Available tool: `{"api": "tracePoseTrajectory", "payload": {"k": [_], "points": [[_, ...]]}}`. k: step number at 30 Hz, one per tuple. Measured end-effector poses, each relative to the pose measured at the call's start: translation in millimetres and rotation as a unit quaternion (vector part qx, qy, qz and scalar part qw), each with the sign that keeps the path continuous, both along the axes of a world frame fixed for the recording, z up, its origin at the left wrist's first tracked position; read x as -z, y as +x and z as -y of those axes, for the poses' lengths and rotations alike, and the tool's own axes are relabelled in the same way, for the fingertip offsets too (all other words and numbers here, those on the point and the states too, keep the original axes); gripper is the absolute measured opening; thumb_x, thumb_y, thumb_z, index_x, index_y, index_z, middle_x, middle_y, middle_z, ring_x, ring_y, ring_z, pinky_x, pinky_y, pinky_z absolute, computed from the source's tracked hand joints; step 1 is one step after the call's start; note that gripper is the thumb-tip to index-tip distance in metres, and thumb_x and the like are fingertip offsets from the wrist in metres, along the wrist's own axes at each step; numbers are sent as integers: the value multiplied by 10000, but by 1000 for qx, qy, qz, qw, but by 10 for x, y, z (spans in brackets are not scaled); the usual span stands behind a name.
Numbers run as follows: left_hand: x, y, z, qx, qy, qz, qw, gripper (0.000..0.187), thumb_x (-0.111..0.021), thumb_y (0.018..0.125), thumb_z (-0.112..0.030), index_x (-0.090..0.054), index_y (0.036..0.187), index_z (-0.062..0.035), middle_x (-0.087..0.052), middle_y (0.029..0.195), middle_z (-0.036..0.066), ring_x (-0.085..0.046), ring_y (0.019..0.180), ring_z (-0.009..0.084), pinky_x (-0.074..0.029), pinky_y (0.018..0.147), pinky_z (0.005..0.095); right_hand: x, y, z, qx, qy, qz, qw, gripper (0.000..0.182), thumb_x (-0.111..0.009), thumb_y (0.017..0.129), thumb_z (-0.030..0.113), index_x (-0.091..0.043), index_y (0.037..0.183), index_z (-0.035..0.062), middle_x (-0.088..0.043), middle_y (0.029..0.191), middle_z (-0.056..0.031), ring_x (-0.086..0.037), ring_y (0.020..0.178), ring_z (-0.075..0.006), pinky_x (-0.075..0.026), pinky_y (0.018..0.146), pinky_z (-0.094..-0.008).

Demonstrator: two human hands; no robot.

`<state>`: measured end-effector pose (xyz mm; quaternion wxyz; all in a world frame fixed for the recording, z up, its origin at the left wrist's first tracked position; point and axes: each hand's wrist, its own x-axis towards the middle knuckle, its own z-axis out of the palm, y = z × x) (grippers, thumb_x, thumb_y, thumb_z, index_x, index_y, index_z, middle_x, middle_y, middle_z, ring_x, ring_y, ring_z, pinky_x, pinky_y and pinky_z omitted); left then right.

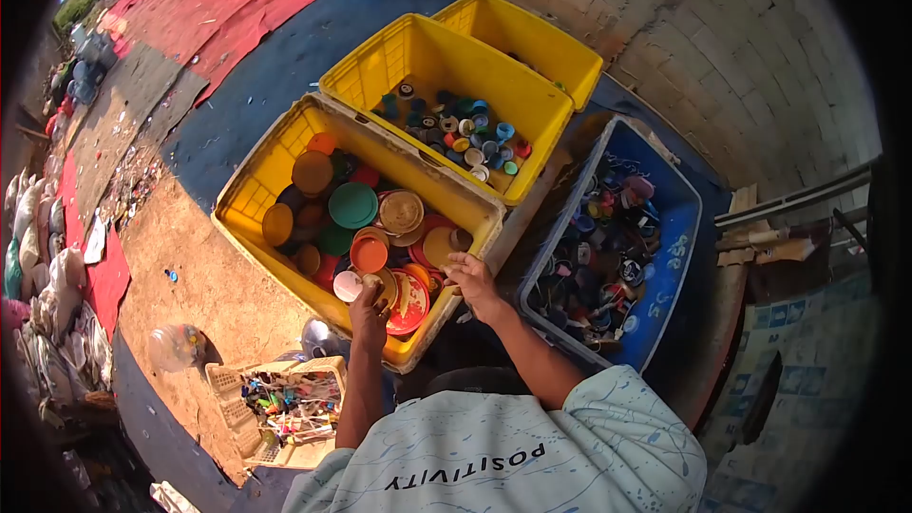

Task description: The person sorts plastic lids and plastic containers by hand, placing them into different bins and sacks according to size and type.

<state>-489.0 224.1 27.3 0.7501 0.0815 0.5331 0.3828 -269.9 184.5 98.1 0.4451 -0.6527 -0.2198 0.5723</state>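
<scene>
My left hand [369, 312] is over the near corner of a yellow crate [255, 245], its fingers curled around a small pale piece I cannot make out. Beside it lies a pinkish-white lid [348, 286]. Across from it, my right hand [473, 283] is at the crate's right side, palm inward, fingers loosely apart with nothing visible in them. Between and beyond my hands, the crate holds round plastic lids: a red lid [408, 304], an orange lid [369, 254], a green lid [352, 205] and a tan lid [401, 213].
Behind stands a second yellow crate [366, 71] with bottle caps, then a third yellow crate [532, 27]. To the right is a blue crate [679, 271] of mixed caps. A cream basket [228, 408] of small plastic pieces sits at lower left, near a clear jar [178, 347]. A block wall [722, 57] rises behind.
</scene>
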Motion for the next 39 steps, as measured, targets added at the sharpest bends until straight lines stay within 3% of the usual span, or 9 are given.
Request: {"api": "tracePoseTrajectory", "payload": {"k": [2, 3, 8, 15, 20, 23, 30, 39], "points": [[-93, 146, 105, 51, 66, -39, 996, 246, -596, 877, -231, -619, 1090, -110, -618, 1025, -11, -512, 803, 119, -410, 666, 290, -123, 11, 304, 8, 15, -1, 1000, 453, -623, 875, 205, -480, 1234, -31, -617, 944, -62, -584, 800, -119, -464, 662, -243], [-240, 241, 138, 46, 45, -26, 998, 224, -580, 887, -205, -637, 1076, -98, -623, 993, -14, -526, 789, 107, -421, 660, 285, -68, 45, 471, 14, 18, 4, 1000, 426, -634, 861, 209, -498, 1214, 13, -640, 945, -30, -592, 776, -101, -460, 657, -230], [-609, 637, 482, 108, 124, -11, 986, 219, -601, 904, -212, -641, 1056, -59, -633, 907, -6, -513, 684, 67, -406, 588, 212, -58, 242, 1225, 37, 31, -12, 999, 349, -572, 908, 182, -505, 1207, 15, -637, 1043, -77, -569, 828, -105, -475, 695, -237], [-669, 1278, 1238, 139, 124, 0, 982, 153, -637, 894, -200, -644, 962, -63, -656, 919, 18, -487, 624, 65, -389, 550, 206, -175, 651, 2241, 79, 58, -2, 995, 347, -578, 914, 214, -523, 1198, 24, -627, 1048, -72, -561, 825, -95, -457, 696, -240], [-640, 1866, 2080, 179, 138, 7, 974, 149, -660, 886, -240, -631, 859, -96, -622, 794, -14, -481, 618, 65, -389, 553, 212, -52, 1165, 3264, 95, 84, 2, 992, 298, -579, 915, 192, -550, 1160, 25, -640, 995, -42, -570, 815, -90, -455, 684, -238], [-653, 2238, 2691, 195, 128, -24, 972, 146, -649, 891, -239, -606, 863, -102, -608, 823, 3, -509, 645, 93, -409, 560, 240, -10, 1534, 4031, 151, 84, -24, 985, 281, -619, 880, 162, -577, 1118, 19, -626, 874, -25, -570, 749, -82, -449, 621, -228], [-716, 3098, 3760, 237, 114, -9, 965, 153, -640, 900, -245, -612, 859, -99, -609, 847, -2, -503, 649, 85, -402, 561, 249, -123, 2397, 5664, 291, -14, -36, 956, 210, -591, 910, 156, -600, 1104, 75, -658, 944, -13, -576, 770, -70, -441, 647, -217], [-858, 4328, 3750, 245, 159, -8, 956, 134, -614, 919, -222, -606, 877, -95, -619, 850, 2, -501, 627, 59, -403, 556, 225, -80, 3531, 5807, 365, 49, -30, 929, 179, -598, 913, 146, -612, 1079, 80, -652, 966, -8, -583, 769, -69, -438, 636, -213]]}}
